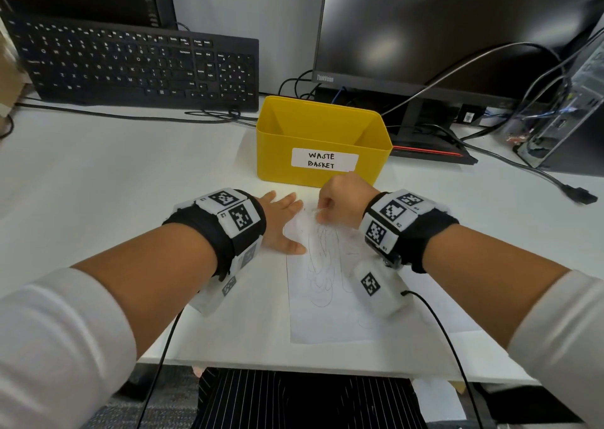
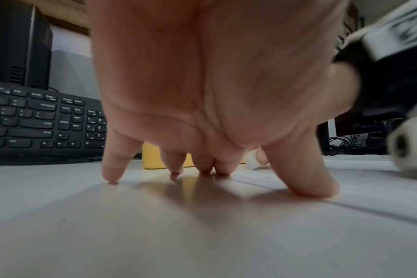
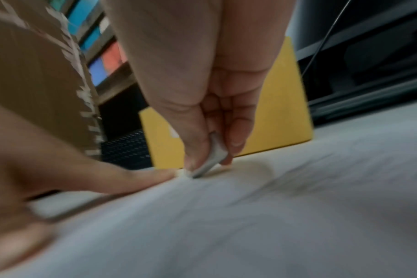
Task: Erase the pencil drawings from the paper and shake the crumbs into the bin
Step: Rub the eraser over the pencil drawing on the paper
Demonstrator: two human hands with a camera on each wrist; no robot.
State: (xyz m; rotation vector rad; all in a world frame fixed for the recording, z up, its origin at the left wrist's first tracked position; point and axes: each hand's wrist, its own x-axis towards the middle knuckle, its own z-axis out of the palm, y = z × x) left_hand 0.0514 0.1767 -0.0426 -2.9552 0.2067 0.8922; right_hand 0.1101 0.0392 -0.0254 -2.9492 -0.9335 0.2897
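A white sheet of paper with pencil scribbles lies on the white desk in front of me. My left hand rests flat with spread fingers on the paper's left edge and the desk, pressing it down. My right hand pinches a small white eraser between thumb and fingers, its tip touching the paper's far end. The yellow bin labelled "WASTE BASKET" stands just behind both hands; it appears empty.
A black keyboard leans at the back left. A monitor stands at the back right, with cables and a computer case beside it. The desk's front edge is close to my body.
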